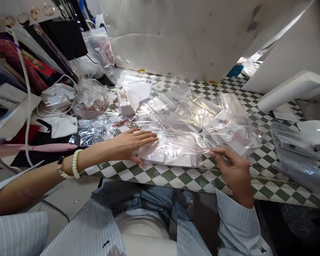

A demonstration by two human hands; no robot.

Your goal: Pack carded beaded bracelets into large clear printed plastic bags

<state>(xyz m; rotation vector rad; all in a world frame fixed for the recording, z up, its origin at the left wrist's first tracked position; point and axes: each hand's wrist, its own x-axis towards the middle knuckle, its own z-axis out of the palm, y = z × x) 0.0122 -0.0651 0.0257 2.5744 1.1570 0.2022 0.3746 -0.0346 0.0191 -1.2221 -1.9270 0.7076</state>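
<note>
**Head view.** The left hand (130, 144) lies flat with its fingers spread, palm down, pressing on a clear plastic bag (173, 149). The bag rests on the near part of a green-and-white checkered tabletop (160, 177), between the two hands. White cards (152, 154) are visible inside it. The right hand (229, 167) is at the bag's right end, with its fingers curled and its fingertips (212, 151) at the plastic edge. Whether they pinch the edge cannot be determined from this view.

A white pearl-like bead bracelet (76, 164) encircles the left wrist, and a striped shirt sleeve (237, 224) covers the right forearm.

Further clear plastic bags (194, 113) lie in an overlapping pile, just beyond the hands and touching the hand-held bag. A white tape dispenser (125, 103) stands at the pile's far left. A silver foil-like bag (92, 133) lies near the left hand, and a knotted plastic bag (92, 96) sits farther left. A white cable (26, 92) runs down the left side. Dark, bagged items (296, 156) lie at right, and a white foam block (290, 90) rests on the far right of the tabletop.
</note>
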